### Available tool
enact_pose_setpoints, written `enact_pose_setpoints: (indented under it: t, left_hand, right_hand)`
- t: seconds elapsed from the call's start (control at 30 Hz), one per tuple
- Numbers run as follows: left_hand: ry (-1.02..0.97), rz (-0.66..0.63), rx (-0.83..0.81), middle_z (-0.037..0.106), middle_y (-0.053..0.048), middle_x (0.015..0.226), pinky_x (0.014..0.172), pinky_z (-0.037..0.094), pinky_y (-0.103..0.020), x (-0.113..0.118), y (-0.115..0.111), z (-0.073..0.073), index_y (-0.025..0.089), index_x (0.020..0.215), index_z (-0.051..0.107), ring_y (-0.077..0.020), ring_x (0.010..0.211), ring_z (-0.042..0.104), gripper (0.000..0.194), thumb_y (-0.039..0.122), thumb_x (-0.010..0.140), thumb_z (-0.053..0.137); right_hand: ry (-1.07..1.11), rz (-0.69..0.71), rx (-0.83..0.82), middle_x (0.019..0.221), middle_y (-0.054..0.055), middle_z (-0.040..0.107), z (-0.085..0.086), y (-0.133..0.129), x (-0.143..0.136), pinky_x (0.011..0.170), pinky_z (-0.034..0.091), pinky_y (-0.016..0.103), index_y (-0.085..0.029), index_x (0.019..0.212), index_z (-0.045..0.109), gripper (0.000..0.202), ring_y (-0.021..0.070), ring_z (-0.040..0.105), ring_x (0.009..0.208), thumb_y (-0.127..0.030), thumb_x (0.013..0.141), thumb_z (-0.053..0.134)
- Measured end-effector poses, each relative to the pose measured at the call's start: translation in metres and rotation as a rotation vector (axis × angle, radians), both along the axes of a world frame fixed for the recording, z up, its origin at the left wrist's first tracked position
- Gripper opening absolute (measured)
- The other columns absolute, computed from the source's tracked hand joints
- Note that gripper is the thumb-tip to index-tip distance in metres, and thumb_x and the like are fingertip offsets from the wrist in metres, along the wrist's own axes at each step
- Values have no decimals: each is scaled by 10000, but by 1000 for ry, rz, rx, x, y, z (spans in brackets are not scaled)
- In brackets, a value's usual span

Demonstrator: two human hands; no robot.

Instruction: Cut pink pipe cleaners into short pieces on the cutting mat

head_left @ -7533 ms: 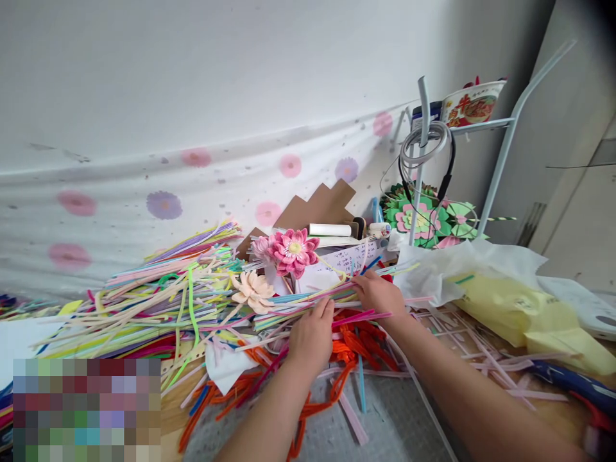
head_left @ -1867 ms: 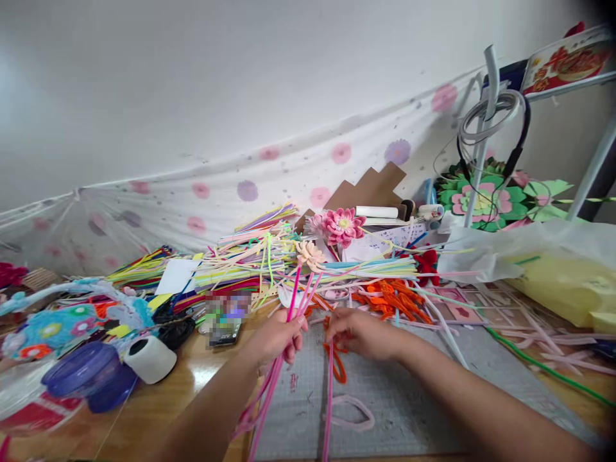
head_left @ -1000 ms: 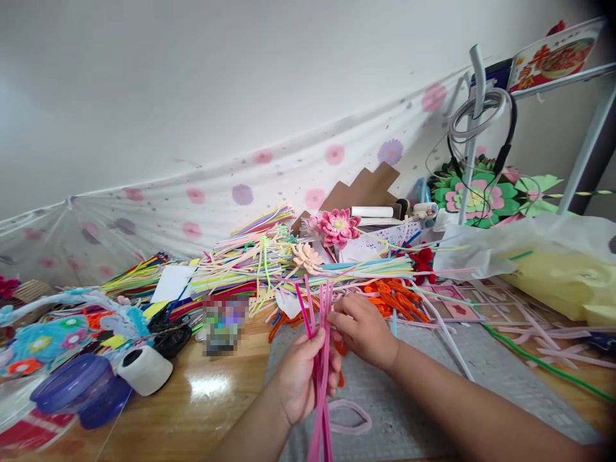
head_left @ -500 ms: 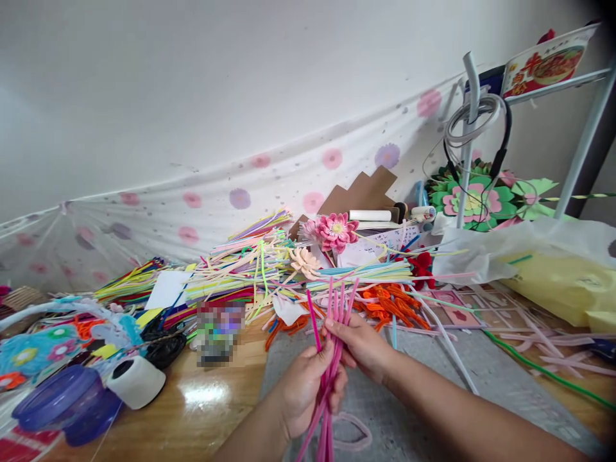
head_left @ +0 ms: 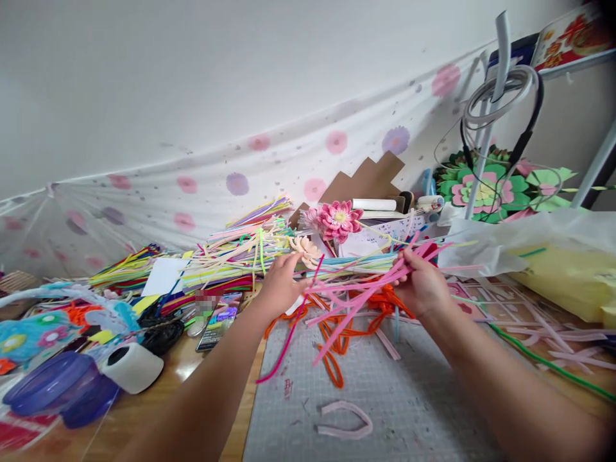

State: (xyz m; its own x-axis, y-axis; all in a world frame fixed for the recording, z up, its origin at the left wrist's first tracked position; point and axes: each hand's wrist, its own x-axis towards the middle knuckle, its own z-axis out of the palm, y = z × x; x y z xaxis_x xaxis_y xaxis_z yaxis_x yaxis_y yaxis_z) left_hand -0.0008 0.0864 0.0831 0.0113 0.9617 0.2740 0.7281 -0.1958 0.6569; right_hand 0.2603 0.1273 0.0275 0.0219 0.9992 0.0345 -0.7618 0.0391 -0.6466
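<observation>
My right hand (head_left: pixel 419 282) is closed around a bundle of pink pipe cleaners (head_left: pixel 370 285), whose ends fan out to the left over the worktop. My left hand (head_left: pixel 283 285) is at the other side, with a single magenta pipe cleaner (head_left: pixel 297 321) at its thumb tip. That stem slants down and curves toward the left edge of the grey cutting mat (head_left: pixel 399 410). Part of the left fingers' grip is hidden. Orange pipe cleaners (head_left: pixel 337 337) lie beneath the pink ends. Nearer to me on the mat rests a bent pale pink piece (head_left: pixel 353 430).
Behind my hands are piled pipe cleaners (head_left: pixel 226 263), a cream flower (head_left: pixel 305 249) and a pink flower (head_left: pixel 339 219). A phone (head_left: pixel 220 321), white spool (head_left: pixel 133 367) and purple bowl (head_left: pixel 52 385) stand left. At right are a yellow bag (head_left: pixel 563 276) and metal rack post (head_left: pixel 486 138).
My hands have moved apart and farther out. The pink bundle has gone from upright between both hands to lying sideways in my right hand, while the magenta stem is separate at my left.
</observation>
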Motion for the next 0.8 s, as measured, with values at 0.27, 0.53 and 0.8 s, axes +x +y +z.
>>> enact_pose_setpoints:
  t: [0.27,0.53,0.8]
  left_hand:
    - [-520,-556,-739,686,-109,903,671,492,-308,46,-49,-32,150,1023,580,-172,718,660,409,507,839,502]
    - [-729,-407,-793,306,115,389,357,188,-197,50,-61,-67,194,701,461,-49,321,204,443,628,749,539]
    - [-581,-281,-587,376,68,523,484,204,-217,17,-48,-69,182,606,450,-71,473,289,522,685,713,538]
  right_hand:
    - [-140,213,21,397,-49,464,-9,-45,-49,330,348,173,-145,600,589,372,88,390,337,-437,662,811]
    - [-178,-33,-19,505,-71,508,-19,-32,-43,359,362,132,-167,637,588,407,73,408,421,-448,564,872]
    - [-215,-48,-27,590,-38,561,-33,-21,-39,398,434,153,-185,672,640,385,100,462,487,-438,523,889]
